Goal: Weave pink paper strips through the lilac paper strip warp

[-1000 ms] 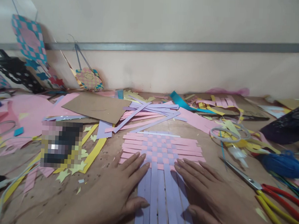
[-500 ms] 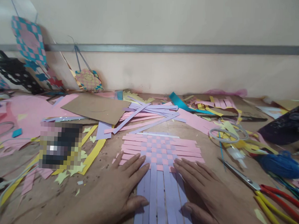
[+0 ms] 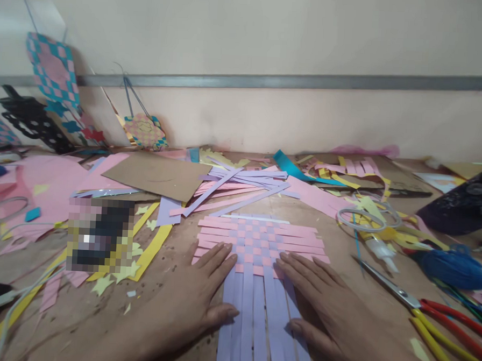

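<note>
Pink and lavender paper strips form a woven paper mat in front of me, checkered in the middle. Loose lavender strip ends run down toward me, and pink strip ends stick out at both sides. My left hand lies flat with its fingers stretched over the mat's lower left edge and the pink ends there. On the lower right edge rests my right hand, also flat, its fingertips touching the weave. Neither hand grips anything. Fingers cover parts of the lowest pink strips.
Scissors with red and yellow handles lie at the right, near blue yarn, a glue bottle and tape rings. Cardboard and loose lavender strips lie behind the mat. Paper stars and yellow strips lie left.
My left hand has shifted slightly, its fingers drawn closer together. My right hand has slid a little to the left along the mat's lower edge. The mat looks unchanged.
</note>
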The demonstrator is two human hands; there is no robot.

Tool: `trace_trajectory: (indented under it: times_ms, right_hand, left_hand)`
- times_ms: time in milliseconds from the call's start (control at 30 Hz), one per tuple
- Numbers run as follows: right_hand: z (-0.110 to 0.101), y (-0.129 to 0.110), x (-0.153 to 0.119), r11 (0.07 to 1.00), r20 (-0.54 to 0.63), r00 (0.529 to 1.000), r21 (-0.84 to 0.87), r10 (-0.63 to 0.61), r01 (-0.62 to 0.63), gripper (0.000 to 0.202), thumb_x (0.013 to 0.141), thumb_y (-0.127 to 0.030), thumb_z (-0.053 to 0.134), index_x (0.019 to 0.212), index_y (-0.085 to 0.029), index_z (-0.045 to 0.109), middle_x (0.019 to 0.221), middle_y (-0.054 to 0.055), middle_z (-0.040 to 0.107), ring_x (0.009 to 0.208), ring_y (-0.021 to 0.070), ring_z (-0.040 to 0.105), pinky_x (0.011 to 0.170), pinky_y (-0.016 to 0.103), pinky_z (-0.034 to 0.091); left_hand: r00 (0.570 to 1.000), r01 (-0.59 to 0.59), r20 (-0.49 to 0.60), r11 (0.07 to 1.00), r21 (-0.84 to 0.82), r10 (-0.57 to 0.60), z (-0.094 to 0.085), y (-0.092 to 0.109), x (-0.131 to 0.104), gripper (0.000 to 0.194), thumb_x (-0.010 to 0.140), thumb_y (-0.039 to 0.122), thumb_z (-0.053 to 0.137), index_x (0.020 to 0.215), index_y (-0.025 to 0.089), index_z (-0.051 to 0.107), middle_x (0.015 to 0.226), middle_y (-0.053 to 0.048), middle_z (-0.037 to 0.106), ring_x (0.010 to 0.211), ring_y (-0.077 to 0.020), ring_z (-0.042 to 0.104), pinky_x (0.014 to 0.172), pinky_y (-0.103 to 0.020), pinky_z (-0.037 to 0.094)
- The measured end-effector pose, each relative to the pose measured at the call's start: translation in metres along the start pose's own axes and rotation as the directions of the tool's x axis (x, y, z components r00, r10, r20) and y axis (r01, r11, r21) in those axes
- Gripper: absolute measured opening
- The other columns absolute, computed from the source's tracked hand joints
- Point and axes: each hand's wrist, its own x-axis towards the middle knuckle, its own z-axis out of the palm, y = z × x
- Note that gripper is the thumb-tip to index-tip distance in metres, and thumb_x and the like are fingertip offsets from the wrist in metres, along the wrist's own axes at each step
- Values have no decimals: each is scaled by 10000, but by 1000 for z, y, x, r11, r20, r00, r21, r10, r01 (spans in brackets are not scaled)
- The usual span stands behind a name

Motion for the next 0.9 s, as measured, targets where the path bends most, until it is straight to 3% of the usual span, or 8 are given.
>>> trace_trajectory:
  times_ms: [333,467,633,767,900]
  right_hand:
    - [-4,1,1,999,7,1000,-31,16,-15,767,986,-550,595,1670,-415,276,1727,-7,288,1562,370,328,1217,699,347]
    - [-5,1,1,1000,2,1000,-18,9,-8,776,979,-531,617,1666,-437,268,1721,-20,288,1560,376,329,1214,712,343]
    - [-4,-1,0,999,1,999,2,-45,45,744,967,-546,644,1637,-466,331,1711,-26,304,1547,391,351,1199,711,367]
    - [-1,2,0,998,1,998,-15,-64,64,720,973,-555,637,1627,-479,345,1705,-15,303,1535,409,366,1169,739,387]
    - [0,4,0,997,11,997,-25,-77,77,724,976,-569,629,1633,-461,344,1698,6,308,1527,419,373,1147,750,409]
  left_hand:
    - [997,59,-61,993,105,-53,-4,-14,2,727,1068,650,424,1667,250,326,1716,-73,268,1598,-324,263,1309,-567,108]
    - [993,14,-118,989,150,4,-7,-17,-1,615,1086,623,402,1620,320,430,1704,-60,328,1575,-328,325,1298,-584,102]
    - [992,-117,-27,985,129,122,-14,-3,-6,532,1053,507,560,1566,382,499,1714,-81,302,1555,-347,363,1270,-619,179]
    - [993,-117,14,988,101,116,-13,2,-7,548,1044,489,579,1573,377,488,1720,-92,277,1571,-364,320,1249,-668,197]
    - [993,-121,-3,989,82,121,-10,-1,-6,554,1045,491,577,1577,367,487,1712,-77,302,1561,-357,344,1269,-637,180]
